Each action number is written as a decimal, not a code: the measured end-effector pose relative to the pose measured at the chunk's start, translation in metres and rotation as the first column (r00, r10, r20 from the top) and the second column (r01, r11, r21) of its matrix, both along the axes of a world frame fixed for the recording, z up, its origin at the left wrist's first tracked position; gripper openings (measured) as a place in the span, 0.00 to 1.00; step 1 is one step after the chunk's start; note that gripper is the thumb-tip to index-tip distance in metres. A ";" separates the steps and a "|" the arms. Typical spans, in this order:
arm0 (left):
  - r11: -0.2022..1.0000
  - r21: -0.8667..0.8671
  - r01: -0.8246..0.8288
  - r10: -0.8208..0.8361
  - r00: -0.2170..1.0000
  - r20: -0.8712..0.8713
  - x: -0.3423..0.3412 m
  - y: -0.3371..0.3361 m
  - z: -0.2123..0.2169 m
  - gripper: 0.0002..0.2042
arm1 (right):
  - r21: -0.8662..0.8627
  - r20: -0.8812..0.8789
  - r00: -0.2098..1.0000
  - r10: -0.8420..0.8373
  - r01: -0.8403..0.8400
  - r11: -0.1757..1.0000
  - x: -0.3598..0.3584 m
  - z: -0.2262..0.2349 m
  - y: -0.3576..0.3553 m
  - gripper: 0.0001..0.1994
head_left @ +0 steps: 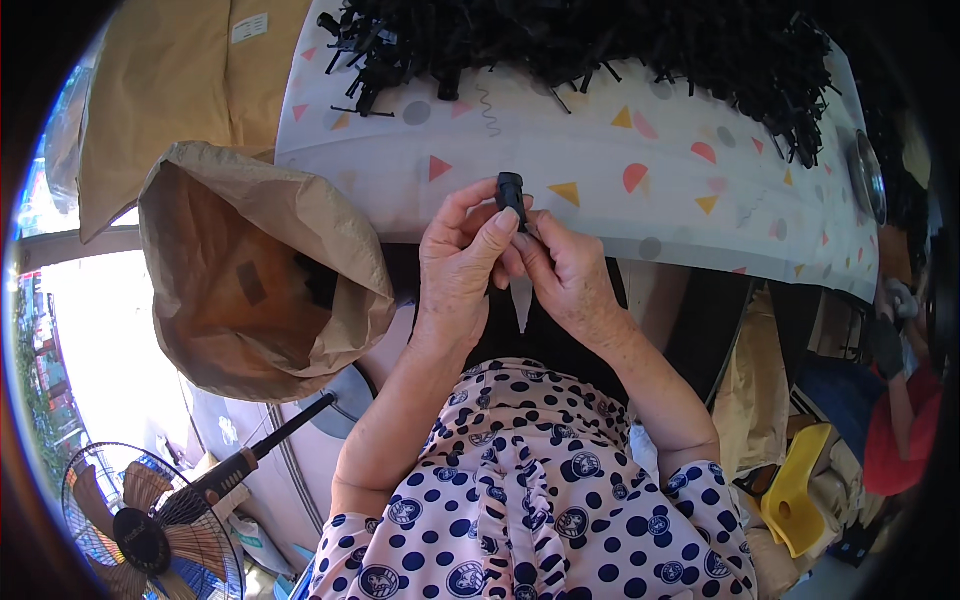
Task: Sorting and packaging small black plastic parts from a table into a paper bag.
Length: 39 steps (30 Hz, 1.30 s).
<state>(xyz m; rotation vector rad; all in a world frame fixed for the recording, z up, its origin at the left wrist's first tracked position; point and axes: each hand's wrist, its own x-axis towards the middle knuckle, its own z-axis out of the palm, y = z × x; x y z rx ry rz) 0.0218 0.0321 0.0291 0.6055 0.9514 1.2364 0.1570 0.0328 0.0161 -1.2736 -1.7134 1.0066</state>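
Note:
Between my two hands, just in front of the table's near edge, is a small black plastic part (511, 188). My left hand (462, 258) grips it between thumb and curled fingers, and its dark top end sticks up above the thumb. The fingers of my right hand (572, 272) are pinched together at the part's lower end; whether they hold a second small piece there is hidden. Beyond my hands, a large heap of black plastic parts (590, 45) covers the far side of the table (390, 190), which has a white cover with coloured shapes.
An open brown paper sack (345, 225) stands left of my hands, with a few black pieces inside. More brown paper (180, 90) lies behind it. At lower left is a fan (145, 535). To the right are a yellow plastic piece (797, 495) and another person's red clothing (905, 435).

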 end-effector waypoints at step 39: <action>0.876 0.407 0.258 0.298 0.372 -0.879 0.002 -0.007 -0.030 0.17 | -0.422 -0.391 0.917 -0.079 -0.102 0.901 -0.008 -0.033 0.000 0.13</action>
